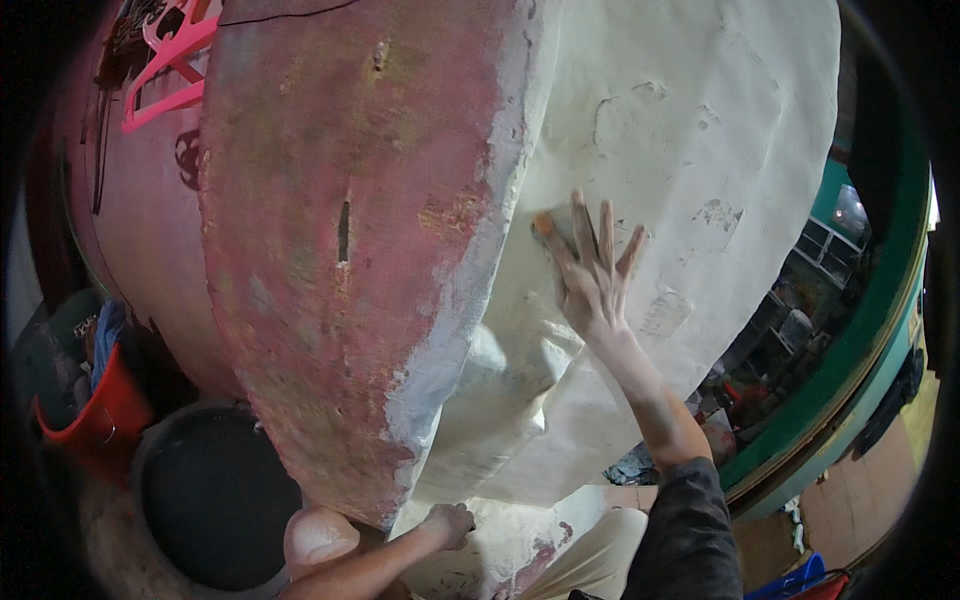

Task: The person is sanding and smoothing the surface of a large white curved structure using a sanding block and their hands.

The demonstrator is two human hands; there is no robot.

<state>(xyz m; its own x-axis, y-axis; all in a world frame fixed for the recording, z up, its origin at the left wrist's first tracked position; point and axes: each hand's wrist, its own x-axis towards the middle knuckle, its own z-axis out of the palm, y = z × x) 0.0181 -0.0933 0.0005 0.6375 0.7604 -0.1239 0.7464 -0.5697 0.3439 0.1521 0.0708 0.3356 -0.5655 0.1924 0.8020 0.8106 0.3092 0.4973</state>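
Observation:
My right hand (595, 285) lies with its fingers spread against a large, curved off-white panel (690, 150). A small orange patch (543, 222) shows at the tip of its leftmost visible finger; whether it is a wrap or a separate piece I cannot tell. The panel has dents, creases and chipped spots, and bulges below the hand. On the left it meets a worn red surface (330, 300) along a ragged pale grey border (450, 300). My left hand (450, 525) is closed low down, by the bottom of that seam. What its fingers hold, if anything, is hidden.
At the lower left stand an orange-red bucket (100, 425) with a blue cloth and a round black tub (215, 500). A bright pink plastic piece (175, 65) hangs at the upper left. A green curved edge (830, 400) and cluttered shelves (795, 325) lie to the right.

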